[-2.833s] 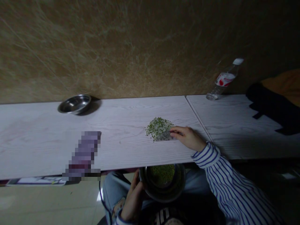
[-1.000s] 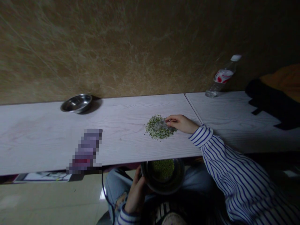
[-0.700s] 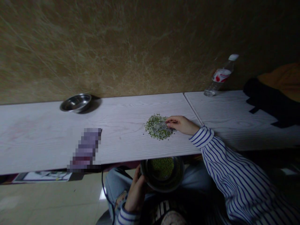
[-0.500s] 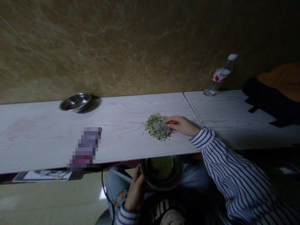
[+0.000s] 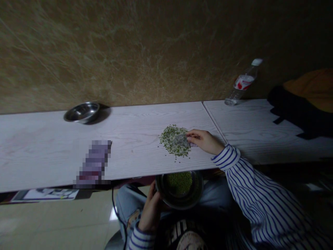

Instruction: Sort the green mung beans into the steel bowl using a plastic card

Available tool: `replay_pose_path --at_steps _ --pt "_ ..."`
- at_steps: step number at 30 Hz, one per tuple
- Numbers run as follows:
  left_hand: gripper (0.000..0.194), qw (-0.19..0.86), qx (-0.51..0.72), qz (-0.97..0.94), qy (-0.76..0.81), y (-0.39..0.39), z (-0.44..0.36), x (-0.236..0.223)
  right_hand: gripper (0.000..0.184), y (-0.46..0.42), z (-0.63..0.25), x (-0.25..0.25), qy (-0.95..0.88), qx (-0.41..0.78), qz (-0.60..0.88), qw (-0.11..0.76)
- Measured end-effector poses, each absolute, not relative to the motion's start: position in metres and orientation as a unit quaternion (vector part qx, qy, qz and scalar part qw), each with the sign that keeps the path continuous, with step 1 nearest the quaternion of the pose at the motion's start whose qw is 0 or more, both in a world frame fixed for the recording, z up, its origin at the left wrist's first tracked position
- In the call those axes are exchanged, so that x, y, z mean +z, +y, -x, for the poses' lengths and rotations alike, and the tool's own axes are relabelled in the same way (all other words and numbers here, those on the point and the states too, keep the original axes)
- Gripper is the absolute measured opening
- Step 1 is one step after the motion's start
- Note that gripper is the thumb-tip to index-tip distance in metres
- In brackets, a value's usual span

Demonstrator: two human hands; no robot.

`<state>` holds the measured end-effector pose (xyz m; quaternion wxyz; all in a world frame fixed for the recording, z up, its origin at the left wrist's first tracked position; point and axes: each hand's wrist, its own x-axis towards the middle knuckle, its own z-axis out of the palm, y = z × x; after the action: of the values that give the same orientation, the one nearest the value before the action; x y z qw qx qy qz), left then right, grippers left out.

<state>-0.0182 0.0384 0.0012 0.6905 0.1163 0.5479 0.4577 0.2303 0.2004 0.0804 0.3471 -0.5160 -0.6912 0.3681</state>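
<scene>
Right hand (image 5: 189,136) pinches a thin see-through sheet (image 5: 179,140), exact kind unclear, between thumb and fingers, at the loose green beans (image 5: 169,133) spread on the tabletop (image 5: 135,133). Left hand (image 5: 151,211) curls around the left side of a metal bowl (image 5: 198,189), fingers partly hidden. Bowl sits over the lap (image 5: 217,194), below the tabletop's near edge, with more beans (image 5: 179,183) inside

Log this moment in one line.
left hand: holds metal bowl of small green beans | right hand: pinches greyish piece at scattered beans on table
</scene>
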Motion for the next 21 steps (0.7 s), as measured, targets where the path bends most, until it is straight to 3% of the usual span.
replay_pose_path --at_steps 13,21 --pt "0.068 0.689 0.46 -0.132 0.544 0.035 0.018 0.002 0.02 0.174 -0.226 0.081 -0.698 0.379 0.511 0.33" --pt "0.062 0.685 0.478 -0.121 0.536 0.035 0.016 0.005 0.025 0.161 -0.27 0.081 -0.633 0.3 0.583 0.412"
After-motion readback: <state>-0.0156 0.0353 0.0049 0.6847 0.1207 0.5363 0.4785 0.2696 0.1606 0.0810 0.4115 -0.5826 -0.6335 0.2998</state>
